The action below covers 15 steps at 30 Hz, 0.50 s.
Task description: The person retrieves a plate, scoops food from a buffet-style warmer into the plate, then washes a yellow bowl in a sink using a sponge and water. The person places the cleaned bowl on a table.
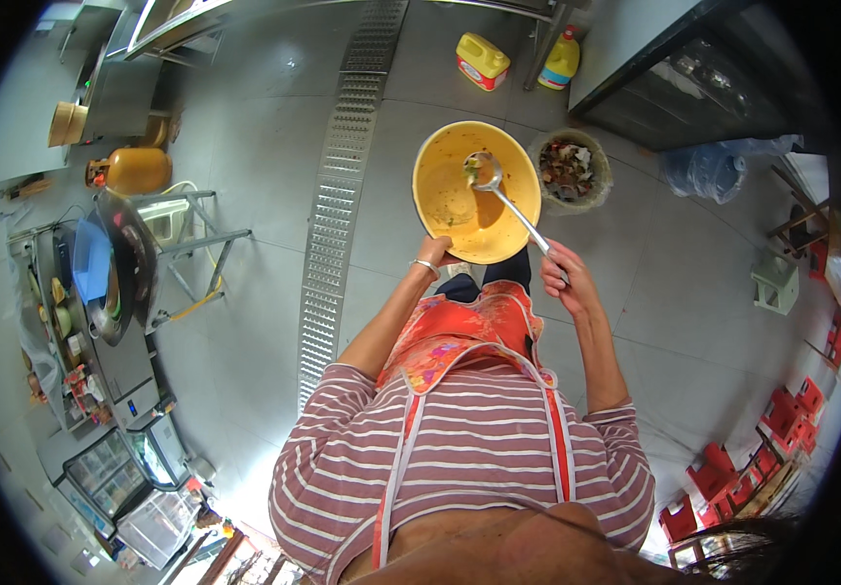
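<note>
My left hand (436, 251) grips the near rim of a large yellow bowl (439, 172), held up in front of my body. Inside the bowl sits a little brown liquid, with dark and green bits clinging to its wall. In my right hand (569, 276) is the handle of a metal ladle (512, 207). Its round head lies over the bowl's inside and holds some liquid with green bits. Whether the ladle touches the bowl's bottom I cannot tell.
A lined waste bin (608, 186) holding food scraps stands right of the bowl. Yellow jugs (483, 62) are on the floor ahead. A metal drain grate (329, 241) runs along the left. A wok stand (205, 241) and an orange gas cylinder (139, 171) stand further left.
</note>
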### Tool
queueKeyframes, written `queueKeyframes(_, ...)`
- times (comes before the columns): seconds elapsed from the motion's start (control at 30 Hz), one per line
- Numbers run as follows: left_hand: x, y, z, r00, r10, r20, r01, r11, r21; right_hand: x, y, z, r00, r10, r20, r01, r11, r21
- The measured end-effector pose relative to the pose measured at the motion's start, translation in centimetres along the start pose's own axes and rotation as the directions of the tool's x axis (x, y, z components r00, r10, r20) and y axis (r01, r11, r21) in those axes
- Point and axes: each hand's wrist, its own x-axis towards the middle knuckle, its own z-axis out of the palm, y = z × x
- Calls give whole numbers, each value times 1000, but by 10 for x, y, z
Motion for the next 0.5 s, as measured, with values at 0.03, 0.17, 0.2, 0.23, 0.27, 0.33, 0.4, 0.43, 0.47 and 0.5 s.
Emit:
queueKeyframes(0.03, 0, 1, 0, 1000, -3, 5, 3, 1000, 0, -4, -2, -6, 996, -37, -76, 37, 999, 8)
queueKeyframes(0.17, 0, 4, -5, 1000, 1, 2, -1, 1000, 3, -17, -11, -31, 937, -232, -261, 212, 972, -104)
queueKeyframes(0.2, 1, 4, -7, 1000, 4, 19, -4, 1000, -7, -17, -13, -38, 910, -286, -299, 238, 953, -186)
queueKeyframes(0.23, 3, 4, -9, 1000, 16, 8, -16, 1000, 0, -14, -14, -47, 872, -342, -350, 251, 926, -281)
queueKeyframes(0.27, 4, 4, -12, 1000, 24, -15, -24, 1000, 8, -10, -15, -56, 827, -414, -379, 268, 885, -382)
queueKeyframes(0.33, 7, 4, -17, 999, 43, -6, -42, 999, 3, 6, -13, -79, 725, -533, -437, 234, 786, -572)
queueKeyframes(0.4, 7, 5, -22, 998, 62, -32, -62, 998, -3, 27, -10, -106, 613, -667, -423, 153, 626, -764)
queueKeyframes(0.43, 6, 6, -25, 998, 64, -28, -64, 998, -14, 38, -7, -120, 555, -767, -322, 49, 416, -908)
queueKeyframes(0.47, 4, 7, -27, 996, 64, -58, -65, 998, -10, 50, -6, -134, 511, -839, -188, -68, 179, -982)
queueKeyframes(0.5, 2, 10, -30, 995, 57, -78, -58, 998, -10, 60, -4, -148, 499, -859, -115, -237, -8, -971)
